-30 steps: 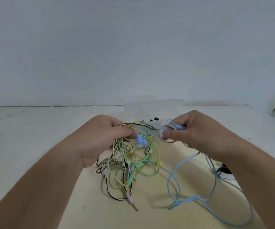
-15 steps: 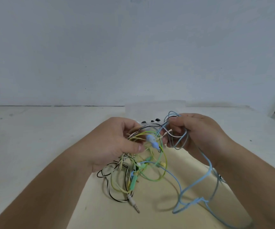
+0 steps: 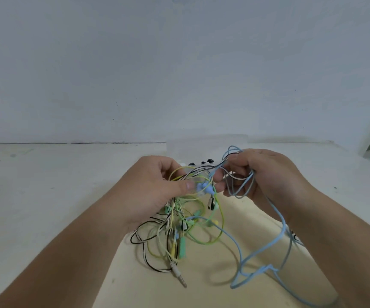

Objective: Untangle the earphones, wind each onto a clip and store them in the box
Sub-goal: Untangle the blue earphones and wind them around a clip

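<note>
Gripping the tangle [image 3: 179,210] with the left hand [image 3: 155,190], fingers curled round the green, yellow and striped cords, thumb pressed on top, likely to stop the bunch from sliding. Pinching loops of the blue cord [image 3: 257,252] with the right hand [image 3: 270,178], fingers curled round them, a bit higher and to the right, likely to draw blue out of the rest. Holding all of it up off the worktop [image 3: 46,207], above the tan mat [image 3: 201,292], probably to let the loose ends hang and show the crossings. Between the two thumbs, right at the knot, the blue buds [image 3: 204,187]. At the near end of the bunch, the plug [image 3: 179,277], low by the mat. Long blue tail trailing down to the near right, onto the mat. On the far side, behind the hands, the clear box [image 3: 206,147], with small black and white bits just in front of it, maybe clips, too hidden to tell. Nothing wound or stored yet, by the look of it; early in the untangling.
</note>
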Demonstrator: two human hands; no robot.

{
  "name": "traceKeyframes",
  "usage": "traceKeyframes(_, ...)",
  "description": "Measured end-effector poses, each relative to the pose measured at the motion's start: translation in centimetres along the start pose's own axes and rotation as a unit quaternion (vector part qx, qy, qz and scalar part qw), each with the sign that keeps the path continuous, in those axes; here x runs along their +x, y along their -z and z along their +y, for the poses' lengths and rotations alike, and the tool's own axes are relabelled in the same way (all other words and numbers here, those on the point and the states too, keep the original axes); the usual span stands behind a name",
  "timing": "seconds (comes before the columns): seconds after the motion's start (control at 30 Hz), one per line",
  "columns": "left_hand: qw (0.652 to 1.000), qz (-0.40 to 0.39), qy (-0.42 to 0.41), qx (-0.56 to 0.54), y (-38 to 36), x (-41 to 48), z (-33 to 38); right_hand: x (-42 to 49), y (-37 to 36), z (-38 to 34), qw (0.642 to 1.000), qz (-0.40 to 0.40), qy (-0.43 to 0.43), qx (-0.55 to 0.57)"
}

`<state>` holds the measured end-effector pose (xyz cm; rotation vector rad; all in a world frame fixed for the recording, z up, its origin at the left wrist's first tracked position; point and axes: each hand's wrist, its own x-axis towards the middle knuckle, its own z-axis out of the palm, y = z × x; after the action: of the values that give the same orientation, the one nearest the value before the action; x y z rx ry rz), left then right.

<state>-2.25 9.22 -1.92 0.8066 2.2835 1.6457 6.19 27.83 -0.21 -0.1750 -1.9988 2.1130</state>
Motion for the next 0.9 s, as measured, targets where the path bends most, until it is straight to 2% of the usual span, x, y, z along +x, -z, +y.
traceKeyframes(0.13,0.999,-0.002,-0.033,0.028,-0.1,-0.5,0.7,0.4,0.2,0.3,0.999,0.031,0.008,-0.015)
traceKeyframes(0.37,0.981,-0.032,-0.097,0.165,0.1,-0.5,0.6,1.2,2.0,-0.1,0.997,0.076,-0.010,-0.001)
traceKeyframes(0.53,0.962,-0.048,-0.071,0.258,0.4,-0.6,0.3,1.6,3.0,-0.2,0.990,0.140,-0.003,0.010)
traceKeyframes(0.67,0.962,-0.035,-0.051,0.267,1.1,-0.2,0.1,2.0,3.6,-0.2,0.982,0.182,-0.007,0.054)
traceKeyframes(0.77,0.967,-0.016,-0.047,0.250,1.4,-0.1,0.0,1.8,3.8,0.0,0.986,0.161,0.014,0.050)
traceKeyframes(0.9,0.981,-0.027,-0.025,0.189,1.6,-0.4,0.2,0.9,3.1,-0.4,0.996,0.051,0.020,-0.070)
